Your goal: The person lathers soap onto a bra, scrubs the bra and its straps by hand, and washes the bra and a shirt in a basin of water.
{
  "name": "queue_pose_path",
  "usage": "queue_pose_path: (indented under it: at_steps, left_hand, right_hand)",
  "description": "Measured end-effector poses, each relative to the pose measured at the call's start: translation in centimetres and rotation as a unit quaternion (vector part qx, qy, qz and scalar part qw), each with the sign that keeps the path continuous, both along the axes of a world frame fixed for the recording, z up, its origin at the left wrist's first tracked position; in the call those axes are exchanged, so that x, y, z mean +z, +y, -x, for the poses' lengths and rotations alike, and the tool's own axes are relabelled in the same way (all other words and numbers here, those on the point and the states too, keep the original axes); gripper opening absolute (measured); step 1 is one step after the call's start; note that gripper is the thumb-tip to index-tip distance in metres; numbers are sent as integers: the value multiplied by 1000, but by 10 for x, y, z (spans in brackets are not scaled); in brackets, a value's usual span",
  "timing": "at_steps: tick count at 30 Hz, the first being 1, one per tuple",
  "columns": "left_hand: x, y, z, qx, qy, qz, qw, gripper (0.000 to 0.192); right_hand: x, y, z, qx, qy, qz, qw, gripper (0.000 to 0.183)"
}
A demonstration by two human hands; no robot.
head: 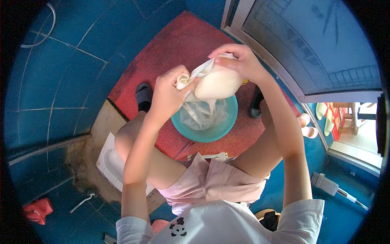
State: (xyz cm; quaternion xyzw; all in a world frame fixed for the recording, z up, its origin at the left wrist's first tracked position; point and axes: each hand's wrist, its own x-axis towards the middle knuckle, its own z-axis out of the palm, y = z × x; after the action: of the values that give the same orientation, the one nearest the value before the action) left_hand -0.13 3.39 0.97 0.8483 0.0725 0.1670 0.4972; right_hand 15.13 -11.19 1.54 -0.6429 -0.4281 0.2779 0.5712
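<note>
Both my hands hold up a wet-looking cream bra (pixel 219 84), its smooth rounded cup facing me. My left hand (pixel 170 94) grips the rolled band at the left end, thumb pressed against the fabric. At the upper right, my right hand (pixel 243 62) pinches the folded edge between thumb and fingers. Thin pale straps hang down from it towards a turquoise plastic basin (pixel 204 138) between my feet. Cloudy liquid (pixel 198 122) shows in the basin; what lies beneath it cannot be made out.
A red textured mat (pixel 179 45) lies under the basin. To the left is a white squat toilet (pixel 111 163). A framed door (pixel 310 45) and pink slippers (pixel 309 131) are at right, with a grey brush (pixel 326 184) lower down. Blue tiled wall (pixel 67 70) rises at left.
</note>
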Motion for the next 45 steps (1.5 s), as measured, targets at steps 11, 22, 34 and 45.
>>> queue_pose_path:
  at_steps: [11,22,34,45]
  left_hand:
    - [7,-4,2,13,-80,154,985,23]
    - [2,0,-8,124,-86,438,886,14]
    - [-67,-5,-27,146,-48,589,794,17]
    - [-16,-36,-36,189,0,647,739,23]
  right_hand:
    - [-10,-2,-8,-30,63,-10,998,35]
    - [-39,18,14,-51,387,-42,920,29]
    - [-36,40,96,-137,-465,-67,872,13]
    - [-41,50,69,-242,-403,-38,882,20]
